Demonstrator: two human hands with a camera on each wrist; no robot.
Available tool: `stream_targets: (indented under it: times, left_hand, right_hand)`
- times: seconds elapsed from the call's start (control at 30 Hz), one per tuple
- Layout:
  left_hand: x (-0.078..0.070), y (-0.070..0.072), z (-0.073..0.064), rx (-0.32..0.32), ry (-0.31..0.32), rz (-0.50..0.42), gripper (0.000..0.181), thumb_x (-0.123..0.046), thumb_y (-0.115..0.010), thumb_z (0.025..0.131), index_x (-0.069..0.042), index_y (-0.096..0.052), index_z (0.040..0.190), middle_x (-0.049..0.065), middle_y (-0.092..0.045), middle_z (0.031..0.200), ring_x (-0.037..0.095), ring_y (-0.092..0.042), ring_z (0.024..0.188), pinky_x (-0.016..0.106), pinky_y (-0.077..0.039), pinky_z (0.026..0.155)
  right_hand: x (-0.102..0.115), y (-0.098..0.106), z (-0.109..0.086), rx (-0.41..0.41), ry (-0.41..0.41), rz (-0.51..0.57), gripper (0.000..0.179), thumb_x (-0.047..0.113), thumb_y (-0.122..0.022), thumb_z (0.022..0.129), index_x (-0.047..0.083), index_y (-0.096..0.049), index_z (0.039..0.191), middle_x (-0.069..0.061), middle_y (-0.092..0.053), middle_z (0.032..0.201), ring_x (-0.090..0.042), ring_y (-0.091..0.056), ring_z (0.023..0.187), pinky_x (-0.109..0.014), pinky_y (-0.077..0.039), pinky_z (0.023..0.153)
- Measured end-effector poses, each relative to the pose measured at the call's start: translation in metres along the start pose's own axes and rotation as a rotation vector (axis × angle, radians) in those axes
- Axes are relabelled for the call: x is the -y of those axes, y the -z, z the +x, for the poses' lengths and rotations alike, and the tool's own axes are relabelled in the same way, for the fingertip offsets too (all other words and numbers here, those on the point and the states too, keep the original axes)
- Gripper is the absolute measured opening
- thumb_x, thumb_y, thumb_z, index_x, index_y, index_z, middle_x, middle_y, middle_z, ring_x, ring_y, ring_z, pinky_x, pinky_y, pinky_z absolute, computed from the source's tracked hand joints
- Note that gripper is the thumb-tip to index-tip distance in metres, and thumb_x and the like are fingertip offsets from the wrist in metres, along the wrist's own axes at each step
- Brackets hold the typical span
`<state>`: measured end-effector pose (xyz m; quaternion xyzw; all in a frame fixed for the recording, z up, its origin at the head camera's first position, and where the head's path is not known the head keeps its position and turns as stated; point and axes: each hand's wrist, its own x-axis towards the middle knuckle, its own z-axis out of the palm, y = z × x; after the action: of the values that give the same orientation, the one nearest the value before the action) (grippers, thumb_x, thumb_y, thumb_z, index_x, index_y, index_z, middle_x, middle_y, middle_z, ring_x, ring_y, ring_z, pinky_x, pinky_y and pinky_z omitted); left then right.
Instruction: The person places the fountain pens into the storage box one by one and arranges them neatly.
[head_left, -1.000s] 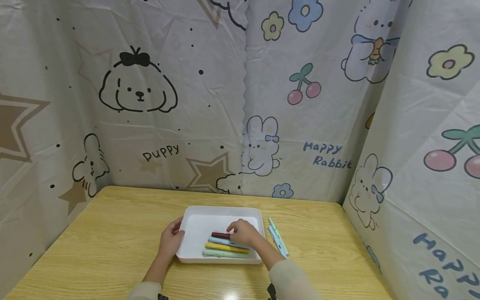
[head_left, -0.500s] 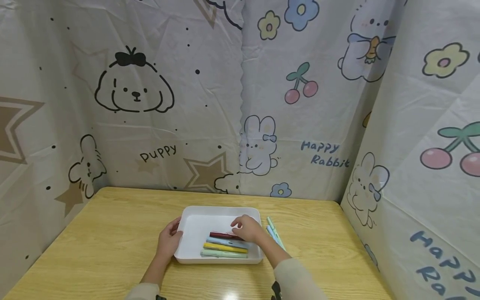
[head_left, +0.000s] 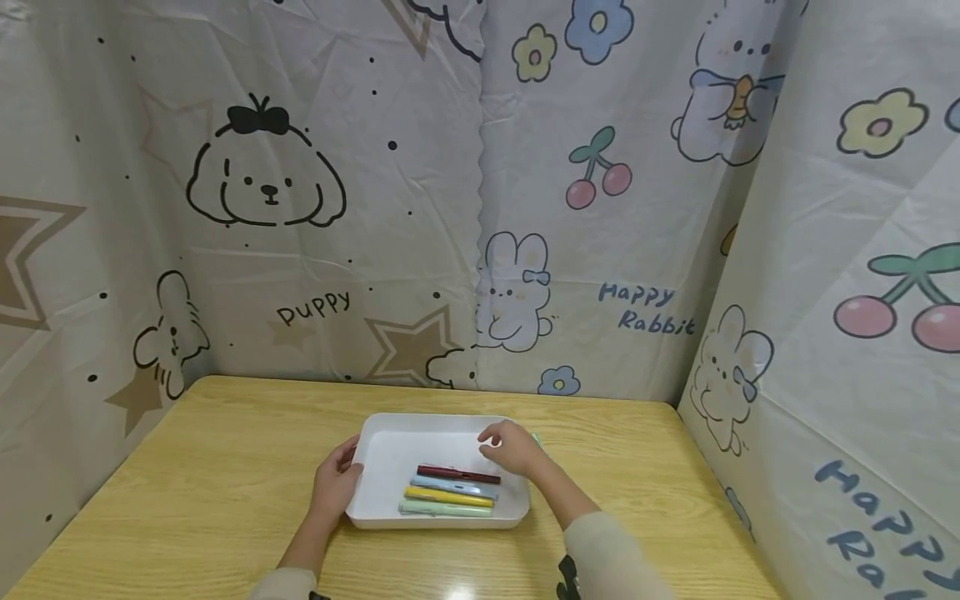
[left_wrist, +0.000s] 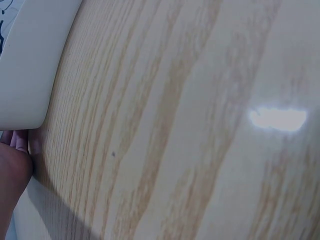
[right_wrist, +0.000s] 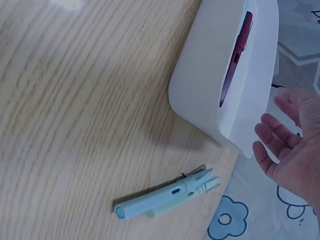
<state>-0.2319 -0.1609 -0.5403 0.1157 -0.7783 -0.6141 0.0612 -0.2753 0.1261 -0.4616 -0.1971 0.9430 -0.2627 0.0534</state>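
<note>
A white tray (head_left: 390, 450) holds a dark red pen (head_left: 459, 475), a light blue pen (head_left: 453, 487), a yellow pen (head_left: 448, 497) and a light green pen (head_left: 445, 507), lying side by side. My left hand (head_left: 335, 483) grips the tray's left side; in the left wrist view its fingers are partly hidden by the tray. Over the tray's right end hovers my right hand (head_left: 515, 450), holding nothing. The right wrist view shows its fingers loosely bent and apart from the pens.
To the right of the tray, another light blue pen (right_wrist: 150, 201) and a pale green pen (right_wrist: 175, 204) lie together on the wooden table (head_left: 262, 442). Printed curtains (head_left: 420, 208) stand behind the table and at both sides.
My right hand has let go of the dark red pen, now lying flat beside the others, and has moved up and right. My left hand stays at the tray.
</note>
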Motion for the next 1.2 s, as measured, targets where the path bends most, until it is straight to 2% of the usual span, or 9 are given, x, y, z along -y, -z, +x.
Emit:
stream_targets:
  times: [0.3, 0.47, 0.67, 1.0, 1.2]
  left_hand:
    - [0.000, -0.001, 0.000, -0.005, -0.007, -0.002, 0.047, -0.002, -0.042, 0.091, -0.003, -0.042, 0.138, 0.025, -0.046, 0.136, 0.035, -0.047, 0.121, 0.048, -0.040, 0.100]
    - [0.002, 0.000, 0.001, -0.001, -0.005, -0.008, 0.047, -0.002, -0.042, 0.091, -0.003, -0.042, 0.138, 0.025, -0.046, 0.136, 0.035, -0.047, 0.121, 0.048, -0.040, 0.100]
    - [0.003, 0.000, 0.002, 0.010, 0.000, -0.007, 0.047, -0.003, -0.041, 0.092, -0.004, -0.041, 0.139, 0.024, -0.045, 0.137, 0.035, -0.046, 0.122, 0.047, -0.040, 0.099]
    - [0.002, 0.001, 0.001, 0.016, -0.001, -0.014, 0.047, -0.003, -0.041, 0.092, -0.005, -0.040, 0.139, 0.024, -0.044, 0.138, 0.035, -0.046, 0.123, 0.047, -0.040, 0.100]
    - [0.001, 0.001, 0.000, 0.019, 0.002, -0.015, 0.047, -0.002, -0.041, 0.092, -0.005, -0.040, 0.139, 0.024, -0.044, 0.138, 0.035, -0.046, 0.122, 0.047, -0.040, 0.100]
  right_hand:
    - [-0.014, 0.012, -0.004, -0.023, -0.095, 0.009, 0.021, 0.023, -0.060, 0.089, 0.008, -0.068, 0.101, -0.008, -0.062, 0.094, -0.019, -0.055, 0.083, -0.032, -0.046, 0.067]
    - [-0.022, 0.017, -0.008, -0.044, -0.108, 0.020, 0.021, 0.021, -0.061, 0.088, 0.006, -0.068, 0.101, -0.009, -0.062, 0.091, -0.019, -0.055, 0.082, -0.032, -0.046, 0.066]
    - [-0.033, 0.019, -0.013, -0.042, -0.163, 0.038, 0.023, 0.021, -0.059, 0.089, 0.006, -0.068, 0.104, -0.008, -0.060, 0.091, -0.019, -0.053, 0.080, -0.031, -0.044, 0.064]
    - [-0.053, 0.024, -0.025, -0.125, -0.154, 0.074, 0.020, 0.016, -0.061, 0.086, 0.002, -0.068, 0.100, -0.007, -0.059, 0.082, -0.017, -0.051, 0.073, -0.029, -0.042, 0.062]
    - [-0.065, 0.024, -0.030, -0.140, -0.225, 0.078, 0.020, 0.018, -0.061, 0.088, 0.004, -0.068, 0.101, -0.007, -0.060, 0.086, -0.018, -0.053, 0.079, -0.031, -0.044, 0.066]
